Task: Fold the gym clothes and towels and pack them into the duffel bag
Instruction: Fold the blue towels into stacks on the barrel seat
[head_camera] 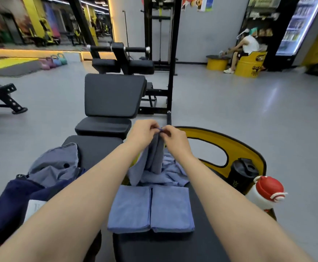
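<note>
My left hand [145,131] and my right hand [174,138] are raised side by side over the black bench [207,214]. Both pinch the top edge of a grey-blue towel [152,157], which hangs down in folds between them. Under it lies a crumpled blue cloth [170,172]. Nearer to me, two folded blue towels [150,208] lie flat side by side on the bench. At the left stands the open navy duffel bag [9,201], with a grey garment [56,165] draped over its far end.
A black shaker bottle [242,173] and a white bottle with a red cap [264,193] stand at the right by a yellow-and-black frame [235,144]. Bench pads and a black rack stand ahead. A person sits on a yellow drum [248,65] at the far right.
</note>
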The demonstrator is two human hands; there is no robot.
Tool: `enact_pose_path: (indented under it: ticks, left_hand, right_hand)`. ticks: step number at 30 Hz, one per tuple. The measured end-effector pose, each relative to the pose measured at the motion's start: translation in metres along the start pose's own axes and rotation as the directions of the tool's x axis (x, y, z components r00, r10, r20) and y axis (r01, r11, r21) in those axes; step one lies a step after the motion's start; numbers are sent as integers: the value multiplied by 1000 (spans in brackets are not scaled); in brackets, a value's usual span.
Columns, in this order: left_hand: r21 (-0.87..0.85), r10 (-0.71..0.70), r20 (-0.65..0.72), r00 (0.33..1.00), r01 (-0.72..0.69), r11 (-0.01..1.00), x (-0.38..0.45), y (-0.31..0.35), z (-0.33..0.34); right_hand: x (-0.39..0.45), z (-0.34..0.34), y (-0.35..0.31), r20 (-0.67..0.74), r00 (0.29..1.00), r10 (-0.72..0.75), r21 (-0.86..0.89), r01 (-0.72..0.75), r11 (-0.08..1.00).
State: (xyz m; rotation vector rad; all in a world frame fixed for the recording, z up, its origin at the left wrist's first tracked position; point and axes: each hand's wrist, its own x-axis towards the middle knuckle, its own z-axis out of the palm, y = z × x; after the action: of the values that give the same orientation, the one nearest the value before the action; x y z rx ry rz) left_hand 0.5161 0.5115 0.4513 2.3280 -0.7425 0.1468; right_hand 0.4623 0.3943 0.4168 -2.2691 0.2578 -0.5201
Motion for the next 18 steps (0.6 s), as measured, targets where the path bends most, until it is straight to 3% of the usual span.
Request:
enact_pose_path:
  ticks: [6,11,18]
  left_hand:
    - [-169,41,-155,987,-67,983,-7,69,-66]
    - [-192,121,-213,970,-163,968,-18,124,-116]
    - [-213,207,-282,937,-271,939,-50,190,-176]
  right_hand:
    - [-1,-60,-64,-118,992,-44,65,52,997]
    - [-13,-119,-119,-245,964,-100,123,133,983]
    - [-47,-183,-176,-314,925,-213,181,278,943]
